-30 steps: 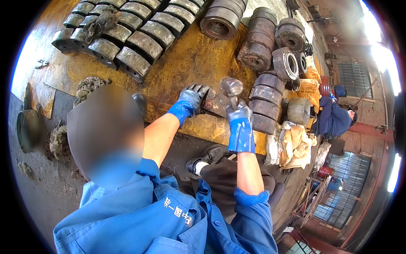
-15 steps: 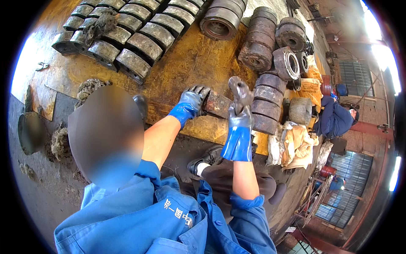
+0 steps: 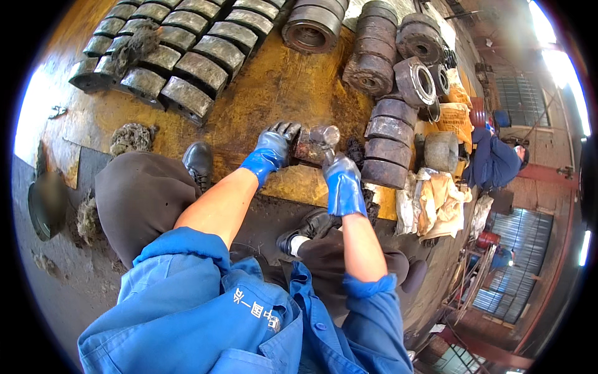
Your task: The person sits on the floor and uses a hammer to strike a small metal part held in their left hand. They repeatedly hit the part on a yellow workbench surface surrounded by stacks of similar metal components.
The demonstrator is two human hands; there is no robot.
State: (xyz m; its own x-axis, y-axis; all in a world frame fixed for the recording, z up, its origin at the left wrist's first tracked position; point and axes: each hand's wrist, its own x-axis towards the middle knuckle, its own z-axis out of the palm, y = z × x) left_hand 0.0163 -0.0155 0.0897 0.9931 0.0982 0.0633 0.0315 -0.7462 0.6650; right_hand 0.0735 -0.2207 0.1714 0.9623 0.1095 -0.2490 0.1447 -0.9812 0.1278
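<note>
Hammer [image 3: 326, 135] is clenched in the right hand [image 3: 342, 171], while the outstretched left hand [image 3: 277, 143] clasps a rusty block [image 3: 308, 151].

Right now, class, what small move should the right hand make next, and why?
Probably lift the hammer clear of the rusty block: the right hand grips its handle, its head appears down at the block, and the left hand rests at the block's left end.
</note>
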